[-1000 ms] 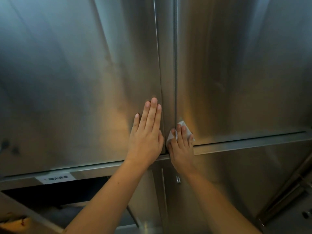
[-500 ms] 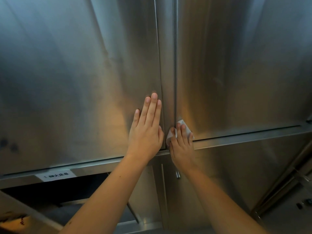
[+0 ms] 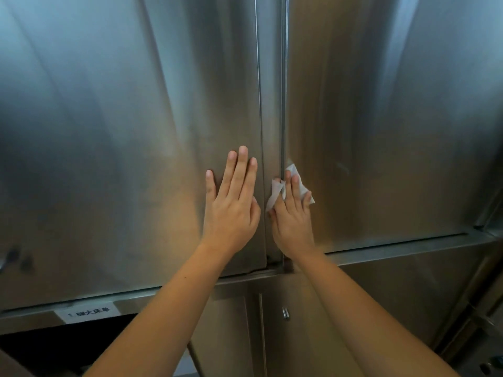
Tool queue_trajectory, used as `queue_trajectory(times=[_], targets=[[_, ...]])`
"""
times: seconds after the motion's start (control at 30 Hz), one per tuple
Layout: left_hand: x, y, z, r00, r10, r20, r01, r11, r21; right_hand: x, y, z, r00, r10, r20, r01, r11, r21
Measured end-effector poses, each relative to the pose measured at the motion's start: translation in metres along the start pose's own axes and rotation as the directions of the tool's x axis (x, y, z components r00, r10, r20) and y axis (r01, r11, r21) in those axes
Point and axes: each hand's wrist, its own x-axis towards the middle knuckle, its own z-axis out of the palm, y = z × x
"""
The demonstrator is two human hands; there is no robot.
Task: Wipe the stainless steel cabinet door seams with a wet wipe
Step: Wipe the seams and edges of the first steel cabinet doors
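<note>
left hand point(image 3: 231, 210): lies flat on the left door point(image 3: 109, 131), fingers straight and together, just beside that door's right edge.
right hand point(image 3: 292, 221): fingers straight, not curled, pressing the wet wipe point(image 3: 298, 180) to the metal.
wet wipe: low on the vertical seam point(image 3: 283, 104), partly on the right door point(image 3: 394, 131), one fold lapping over the index finger.
seam: runs bare from the wipe to the top of view.
lower edge: horizontal rail point(image 3: 408, 250) under the wrists; white label point(image 3: 87, 312) at left.
</note>
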Motion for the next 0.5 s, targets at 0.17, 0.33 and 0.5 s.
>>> queue_trajectory(times=[0.17, 0.33, 0.5], targets=[[0.039, -0.012, -0.012, 0.994, 0.046, -0.097, -0.044, 0.999, 0.024, 0.049, -0.005, -0.028, 0.996, -0.046, -0.073, 0.046, 0.999, -0.007], [0.077, -0.021, -0.029, 0.987, 0.046, -0.154, -0.036, 0.997, 0.068, 0.102, -0.016, -0.061, 0.99, -0.055, -0.126, 0.053, 0.998, -0.018], [0.123, -0.034, -0.053, 0.973, 0.053, -0.225, -0.026, 0.993, 0.119, 0.149, -0.025, -0.094, 0.987, -0.095, -0.127, 0.091, 0.995, -0.041]])
